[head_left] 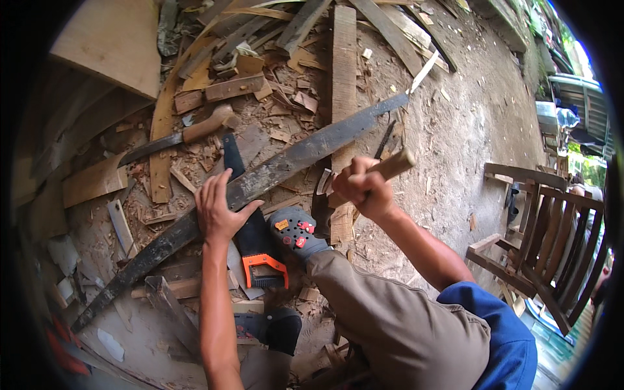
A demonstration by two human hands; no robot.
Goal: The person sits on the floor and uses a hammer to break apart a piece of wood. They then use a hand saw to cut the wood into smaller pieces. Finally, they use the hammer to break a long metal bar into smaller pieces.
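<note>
A long dark, weathered plank (305, 151) lies diagonally across my front, with a pale splinter at its far right end. Spread over its near side is my left hand (220, 205), fingers stretched out and thumb apart, pressing on the wood. My right hand (364, 188) is closed round the wooden handle (393, 165) of a tool, just right of the plank. Its dark metal head (322, 205) hangs beside my grey clog (292, 229); hammer or hatchet, I cannot tell. A handsaw (257, 237) with an orange and black handle passes under the plank near my left hand.
A machete (179, 138) with a wooden handle lies at the left among wood chips and offcuts (234, 88). An upright board (344, 78) lies beyond the plank. A plywood sheet (110, 45) stands far left. A wooden chair (546, 240) is at the right.
</note>
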